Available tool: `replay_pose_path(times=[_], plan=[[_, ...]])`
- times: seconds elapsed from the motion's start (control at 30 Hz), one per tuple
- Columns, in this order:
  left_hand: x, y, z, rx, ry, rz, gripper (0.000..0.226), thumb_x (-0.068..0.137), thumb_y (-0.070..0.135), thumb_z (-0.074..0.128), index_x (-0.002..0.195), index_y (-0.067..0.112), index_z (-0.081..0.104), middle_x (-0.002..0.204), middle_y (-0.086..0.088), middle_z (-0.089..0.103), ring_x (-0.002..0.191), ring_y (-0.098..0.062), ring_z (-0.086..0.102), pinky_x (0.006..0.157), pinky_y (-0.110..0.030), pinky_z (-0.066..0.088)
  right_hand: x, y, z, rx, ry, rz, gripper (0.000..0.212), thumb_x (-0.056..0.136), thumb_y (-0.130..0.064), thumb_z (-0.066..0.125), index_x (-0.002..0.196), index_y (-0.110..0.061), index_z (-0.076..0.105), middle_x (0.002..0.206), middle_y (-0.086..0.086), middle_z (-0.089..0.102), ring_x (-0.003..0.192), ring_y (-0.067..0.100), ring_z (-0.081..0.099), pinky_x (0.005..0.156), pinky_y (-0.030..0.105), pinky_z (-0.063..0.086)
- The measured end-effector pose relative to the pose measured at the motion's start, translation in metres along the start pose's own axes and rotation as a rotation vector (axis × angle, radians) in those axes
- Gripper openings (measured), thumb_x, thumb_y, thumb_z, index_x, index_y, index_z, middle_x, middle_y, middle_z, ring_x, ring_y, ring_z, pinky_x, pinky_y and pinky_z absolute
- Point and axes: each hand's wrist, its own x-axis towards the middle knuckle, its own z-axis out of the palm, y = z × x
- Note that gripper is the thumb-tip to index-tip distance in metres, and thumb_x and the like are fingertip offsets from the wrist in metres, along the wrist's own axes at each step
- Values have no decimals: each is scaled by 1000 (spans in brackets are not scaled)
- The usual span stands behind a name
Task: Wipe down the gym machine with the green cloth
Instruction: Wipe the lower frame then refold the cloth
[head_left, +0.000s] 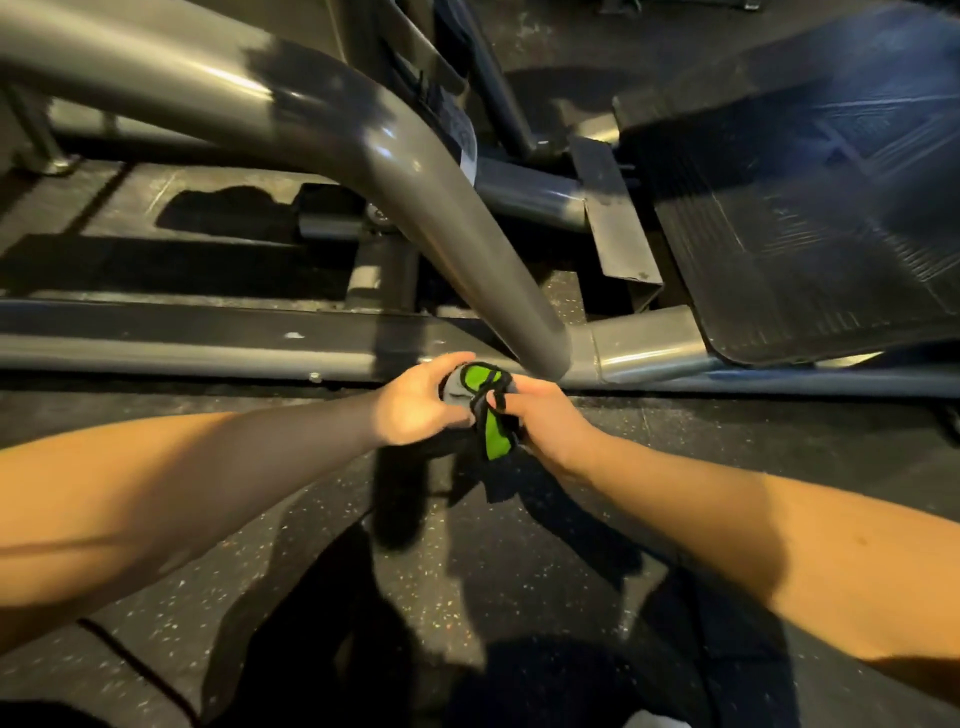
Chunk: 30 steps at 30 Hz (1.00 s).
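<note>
Forearms (156, 493) converge; left hand (415, 402) and right hand (545, 418) grip green cloth (475, 378), half-hiding it

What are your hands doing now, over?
Both grip the green cloth: left hand, right hand. Cloth bunched, near the base of the grey tube, contact unclear. Nothing between them.

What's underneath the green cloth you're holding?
The left hand and right hand grip the green cloth, bunched, above the dark speckled floor. Shadow falls there. The patch directly beneath is hidden by cloth and hands.
</note>
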Motion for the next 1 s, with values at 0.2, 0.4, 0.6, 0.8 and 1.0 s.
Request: replay_pose_path(times=[0.2,0.4,0.6,0.8,1.0], plan=[[3,-4,6,76,73,-109,17,87,25,79,77,21,65,71,7,65,66,-9,60,59,-23,45,-2,9,-6,-64,157,71,22,101,-19,60,122,-16,66,115,7,74,110,23,70,102,47,54],[4,4,19,-11,86,-114,13,89,16,76,88,12,64,76,-4,61,68,-13,55,62,-25,44,-2,14,3,60,358,251,22,98,-21,64,113,-13,50,115,13,59,103,25,62,87,50,61],[8,16,22,26,11,-43,16,92,16,73,85,23,61,79,4,63,64,1,59,62,-15,43,3,3,4,450,196,301,25,103,-30,58,124,-17,64,120,14,69,109,30,69,93,51,59],[17,23,25,-116,-87,-63,12,94,34,71,97,23,74,91,-3,74,83,-17,70,81,-40,57,12,9,-27,379,321,248,25,86,-8,76,111,-5,73,108,20,74,101,31,73,86,44,61],[45,1,21,493,249,-64,25,96,37,65,117,24,68,123,0,65,117,-24,51,101,-42,40,31,-21,-120,-702,656,-205,9,90,-8,64,91,-13,72,91,1,66,87,17,58,82,29,45]])
